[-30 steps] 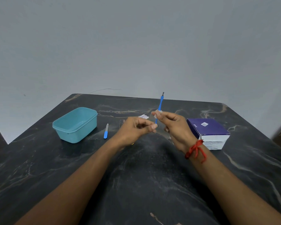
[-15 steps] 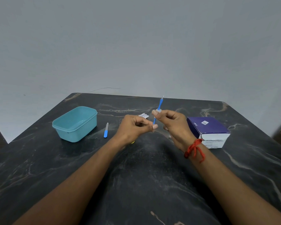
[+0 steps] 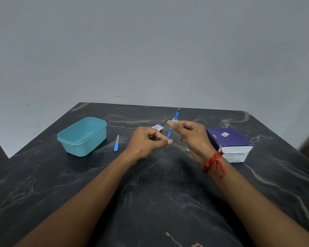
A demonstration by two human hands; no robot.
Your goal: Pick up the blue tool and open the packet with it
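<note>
Right now both hands are raised just above the dark marble table (image 3: 159, 202), working on one thin blue tool (image 3: 170, 132). The left hand (image 3: 146, 141) pinches the tool's lower end between thumb and forefinger, the other fingers curled in. The right hand (image 3: 191, 134) pinches it higher up, where something small and whitish sits at the fingertips; I cannot tell what that is. The tool stands tilted, its fine metal tip pointing up and away from the person. A red thread (image 3: 214, 164) is tied round the right wrist. On the table, a second blue tool (image 3: 116, 145) lies between the left hand and an open teal tub (image 3: 82, 136). A small white wrapper (image 3: 157, 127) lies behind the hands, and a purple box (image 3: 229, 143) sits just beside the right wrist.
</note>
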